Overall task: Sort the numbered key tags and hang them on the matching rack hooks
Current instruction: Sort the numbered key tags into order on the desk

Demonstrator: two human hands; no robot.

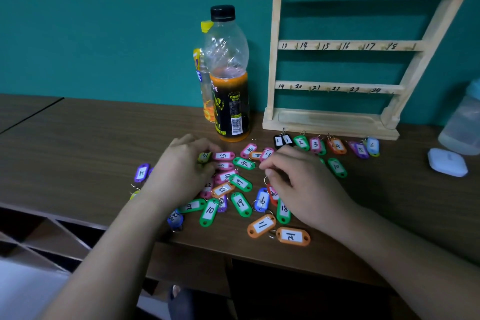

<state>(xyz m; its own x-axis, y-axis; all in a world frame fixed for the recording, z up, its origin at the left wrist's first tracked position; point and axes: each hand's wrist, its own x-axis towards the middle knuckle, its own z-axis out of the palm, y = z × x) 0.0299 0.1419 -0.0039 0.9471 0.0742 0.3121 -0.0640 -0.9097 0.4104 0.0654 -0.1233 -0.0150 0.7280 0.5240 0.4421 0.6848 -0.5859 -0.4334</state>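
Brown wood-grain covers the table [78,138], and in the head view a loose pile of key tags [240,182] lies between and under the 2 hands. The left hand [181,166] rests palm down on the pile. Its fingers are bent, with the tips touching tags beside a yellow tag [204,157] and a pink tag marked 13 [222,156]. Whether it grips any of them cannot be told.

The right hand [304,187] lies over the other side of the pile, fingers curled, with thumb and forefinger drawn close together. A metal ring [266,179] shows just under the thumb, above a red tag [272,193], but whether the fingers pinch it cannot be told. Nearer the person than this hand lie an orange tag marked 11 [261,225] and a second orange tag [293,236]. A purple tag [141,172] lies just left of the left hand.

Beyond the right hand, a sorted row [337,146] of tags marked 1 to 6 lies along the front of the wooden rack [337,122]. A green tag marked 10 [337,167] sits between that row and the hand. The rack stands against the teal wall, and its 3 visible rails are labelled 7 to 12, 13 to 18 and 19 to 24. Beyond the left hand stands a bottle [228,73] with a black cap, about half full of orange drink. Well to the right of the right hand lies a small white object [446,162].
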